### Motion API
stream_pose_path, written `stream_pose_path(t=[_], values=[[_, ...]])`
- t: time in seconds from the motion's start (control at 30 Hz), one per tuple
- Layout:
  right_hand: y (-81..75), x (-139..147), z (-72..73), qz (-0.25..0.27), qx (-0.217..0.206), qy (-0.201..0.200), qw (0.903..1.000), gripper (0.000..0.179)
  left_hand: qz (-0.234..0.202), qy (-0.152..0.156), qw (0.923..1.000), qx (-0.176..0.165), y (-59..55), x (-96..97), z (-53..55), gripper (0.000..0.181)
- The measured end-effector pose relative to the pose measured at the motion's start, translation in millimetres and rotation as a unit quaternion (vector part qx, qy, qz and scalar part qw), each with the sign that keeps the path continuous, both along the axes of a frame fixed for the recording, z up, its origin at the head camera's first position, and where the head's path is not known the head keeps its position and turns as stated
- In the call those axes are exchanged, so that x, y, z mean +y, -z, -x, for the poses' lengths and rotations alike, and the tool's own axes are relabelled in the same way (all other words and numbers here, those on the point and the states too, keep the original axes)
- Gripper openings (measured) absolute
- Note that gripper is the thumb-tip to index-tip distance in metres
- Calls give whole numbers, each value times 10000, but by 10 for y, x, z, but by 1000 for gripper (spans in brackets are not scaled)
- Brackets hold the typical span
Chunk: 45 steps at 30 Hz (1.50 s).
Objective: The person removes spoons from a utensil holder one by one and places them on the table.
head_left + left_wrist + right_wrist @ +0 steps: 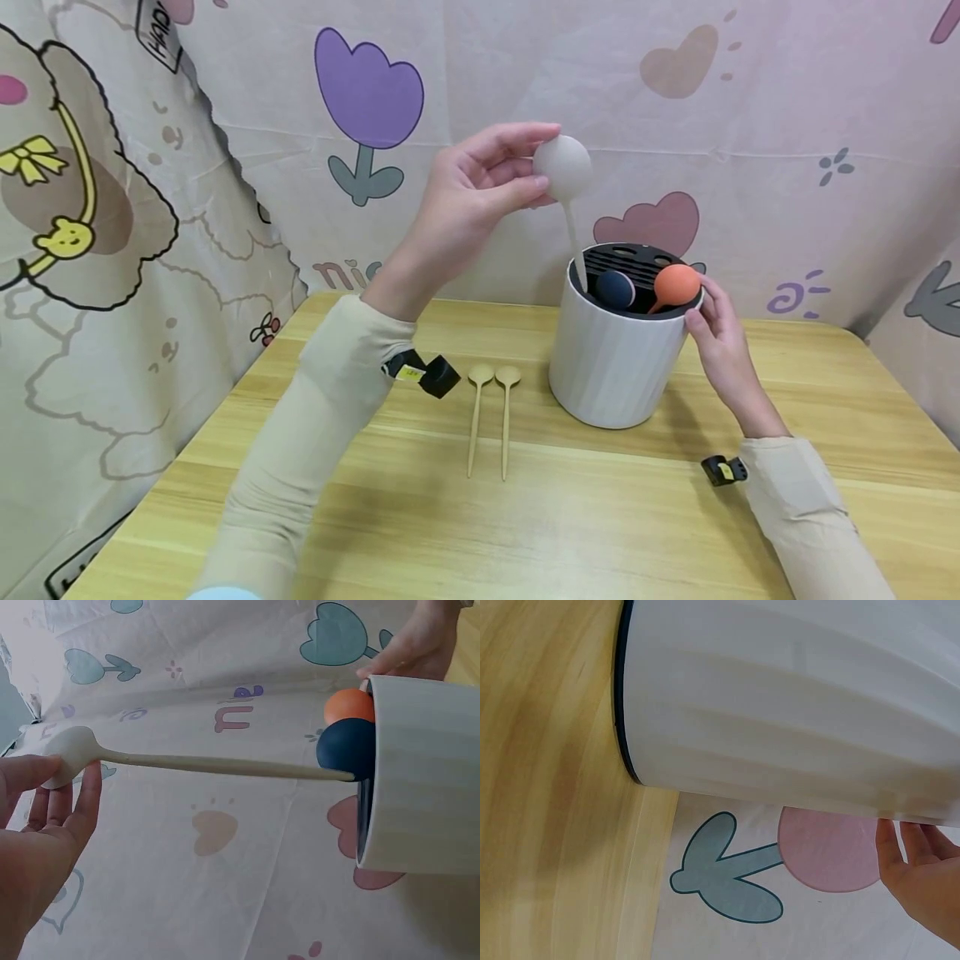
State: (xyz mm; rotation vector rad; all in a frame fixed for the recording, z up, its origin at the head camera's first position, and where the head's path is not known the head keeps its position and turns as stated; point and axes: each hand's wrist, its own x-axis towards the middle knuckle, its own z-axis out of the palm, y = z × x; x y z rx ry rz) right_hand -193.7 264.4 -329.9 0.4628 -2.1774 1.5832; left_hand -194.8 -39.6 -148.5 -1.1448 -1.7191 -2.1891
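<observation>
My left hand (pixel 480 187) pinches a cream-white spoon (pixel 564 167) by its round bowl, thumb on one side and fingers on the other. The spoon's handle (pixel 225 766) slants down, its tip at the black top of a white utensil holder (pixel 611 367). Inside the holder, a dark blue rounded utensil head (pixel 614 290) and an orange one (pixel 677 286) stick up above the slotted insert (pixel 630 260). With thumb and fingers, my right hand (pixel 722 350) grips the holder's right side just under the rim; the right wrist view shows fingertips (pixel 889 840) against the wall.
Two yellowish spoons (pixel 480 375) lie side by side on the wooden table (pixel 420 517), left of the holder. A patterned cloth (pixel 495 67) hangs behind the table and along its left. Each wrist carries a small black camera mount (pixel 438 377).
</observation>
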Motion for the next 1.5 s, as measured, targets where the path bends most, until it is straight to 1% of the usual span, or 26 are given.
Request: stream_pose_path(t=[0.1, 0.17, 0.33, 0.4, 0.5, 0.63, 0.73, 0.87, 0.97, 1.13, 1.23, 1.37, 1.5], values=[[0, 1, 2, -2, -4, 5, 10000, 52, 64, -104, 9999, -2, 40, -54, -30, 34], [-2, 0, -1, -30, -13, 29, 10000, 52, 133, -176, 9997, -68, 85, -80, -39, 33], [6, -2, -5, -60, -19, 52, 10000, 51, 274, -422, 9985, -231, 220, -134, -56, 35], [8, -4, -6, -74, -19, 65, 10000, 51, 294, -469, 9981, -262, 288, -157, -57, 35], [7, -8, -4, -99, -11, 75, 9999, 51, 252, -498, 9977, -392, 424, -192, -40, 36], [5, -13, -1, -104, 8, 64, 9999, 51, 154, -518, 9942, -931, 646, -254, -10, 38], [5, -17, 2, -109, 18, 50, 9999, 51, 218, -472, 9897, -1331, 813, -319, 6, 42], [12, -18, 4, -127, 18, 38, 9999, 51, 428, -376, 9862, -1556, 1016, -404, 12, 45], [14, -16, 3, -119, 6, 30, 9999, 51, 533, -308, 9858, -1563, 1133, -458, 2, 44], [30, -4, 1, -71, -40, 26, 10000, 52, 512, -99, 9884, -1429, 1282, -532, 1, 36], [31, -9, -1, -22, -35, 54, 10000, 52, 709, -1, 9879, -1379, 1364, -557, -5, 33], [24, -30, 3, 56, 15, 11, 10000, 51, 1021, 37, 9865, -1281, 1449, -589, -16, 37], [27, -27, 6, 54, 15, 2, 10000, 52, 1125, 18, 9862, -1213, 1529, -648, -5, 38]])
